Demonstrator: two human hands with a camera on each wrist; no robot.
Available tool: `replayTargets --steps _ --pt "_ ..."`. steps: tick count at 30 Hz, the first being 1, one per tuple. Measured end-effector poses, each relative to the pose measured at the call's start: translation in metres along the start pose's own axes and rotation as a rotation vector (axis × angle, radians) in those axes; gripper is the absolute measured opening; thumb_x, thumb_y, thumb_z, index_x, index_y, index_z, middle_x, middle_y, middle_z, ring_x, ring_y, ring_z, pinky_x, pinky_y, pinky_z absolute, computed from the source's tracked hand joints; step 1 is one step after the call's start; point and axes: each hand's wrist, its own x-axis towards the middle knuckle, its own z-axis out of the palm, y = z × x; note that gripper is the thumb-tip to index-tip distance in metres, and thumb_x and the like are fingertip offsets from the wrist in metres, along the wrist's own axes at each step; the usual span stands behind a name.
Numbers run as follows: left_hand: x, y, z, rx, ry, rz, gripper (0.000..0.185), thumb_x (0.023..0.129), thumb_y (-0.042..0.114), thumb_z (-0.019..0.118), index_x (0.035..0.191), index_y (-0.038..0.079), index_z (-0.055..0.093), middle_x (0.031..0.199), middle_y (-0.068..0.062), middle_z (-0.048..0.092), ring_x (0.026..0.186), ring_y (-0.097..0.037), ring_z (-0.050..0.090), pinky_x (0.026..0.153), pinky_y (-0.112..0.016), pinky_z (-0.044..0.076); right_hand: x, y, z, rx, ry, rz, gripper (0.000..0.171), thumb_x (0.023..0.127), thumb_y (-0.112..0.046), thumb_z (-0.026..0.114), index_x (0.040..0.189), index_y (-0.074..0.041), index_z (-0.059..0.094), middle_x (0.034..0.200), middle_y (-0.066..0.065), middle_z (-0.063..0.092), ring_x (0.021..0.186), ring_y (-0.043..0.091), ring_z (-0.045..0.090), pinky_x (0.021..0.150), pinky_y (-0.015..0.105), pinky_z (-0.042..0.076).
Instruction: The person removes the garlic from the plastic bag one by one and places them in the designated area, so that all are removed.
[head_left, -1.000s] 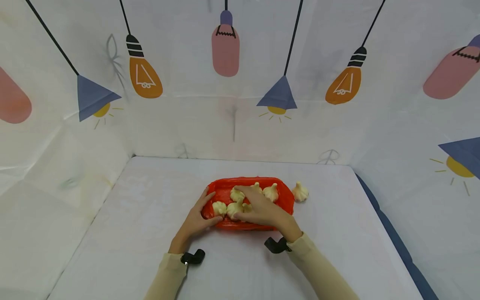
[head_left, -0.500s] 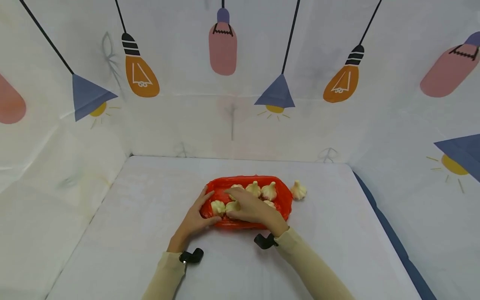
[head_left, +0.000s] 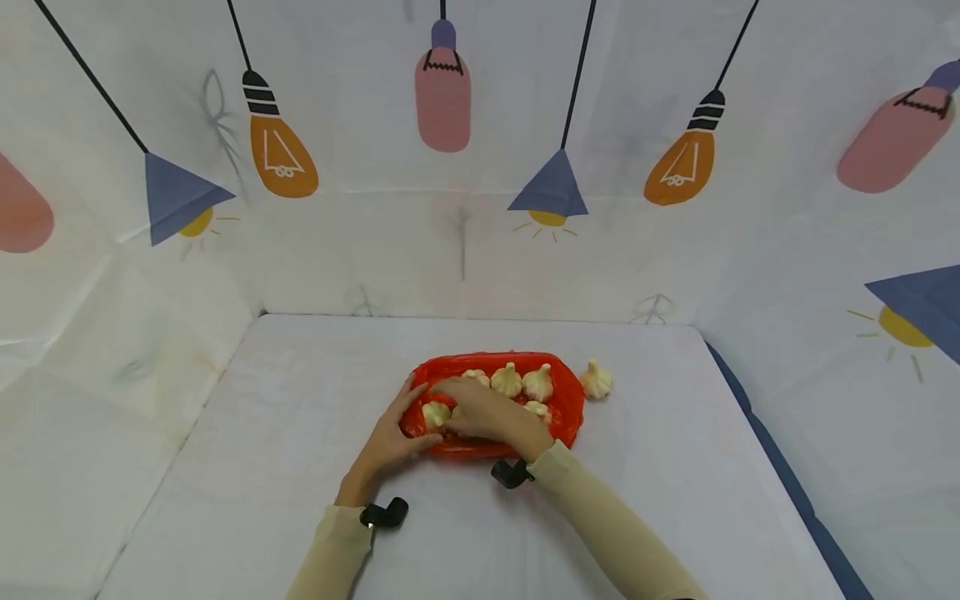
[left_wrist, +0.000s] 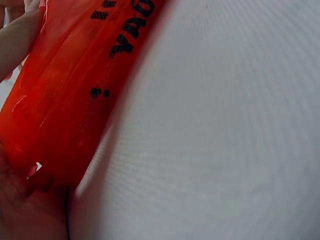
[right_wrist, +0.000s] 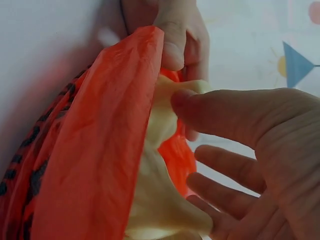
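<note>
On the white table, the left hand grips the left end of the red plastic bag, thumb curled over its rim and fingers pinching the film, as the right wrist view shows. The bag lies near the middle of the table with its long axis running left to right and its open mouth facing up. The right hand reaches into the bag's left part, thumb and fingers curled round a garlic bulb beside another bulb at the left end. Further right in the bag three more bulbs sit with their tips pointing up. Just outside the bag's right end a loose garlic bulb stands on the table, tip up.
</note>
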Motion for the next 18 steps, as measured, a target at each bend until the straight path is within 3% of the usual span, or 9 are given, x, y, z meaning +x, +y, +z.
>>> replayTargets --steps 10,18 --pt "-0.002 -0.003 0.002 -0.006 0.012 0.008 0.094 0.081 0.038 0.088 0.16 0.023 0.039 0.174 -0.001 0.013 0.16 -0.035 0.014 0.123 -0.066 0.019 0.008 0.006 0.012 -0.034 -0.06 0.074 0.034 0.091 -0.019 0.078 0.123 -0.016 0.066 0.107 -0.009 0.068 0.092 0.008 0.061 0.097 0.028 0.056" --pt "-0.001 -0.002 0.002 -0.008 0.02 0.017 0.094 0.081 0.036 0.088 0.16 0.022 0.039 0.174 -0.002 0.013 0.16 -0.035 0.013 0.123 -0.067 0.018 0.011 0.007 0.016 -0.104 -0.047 0.064 0.043 0.089 -0.027 0.081 0.129 -0.017 0.068 0.112 -0.008 0.071 0.085 0.007 0.06 0.094 0.027 0.057"
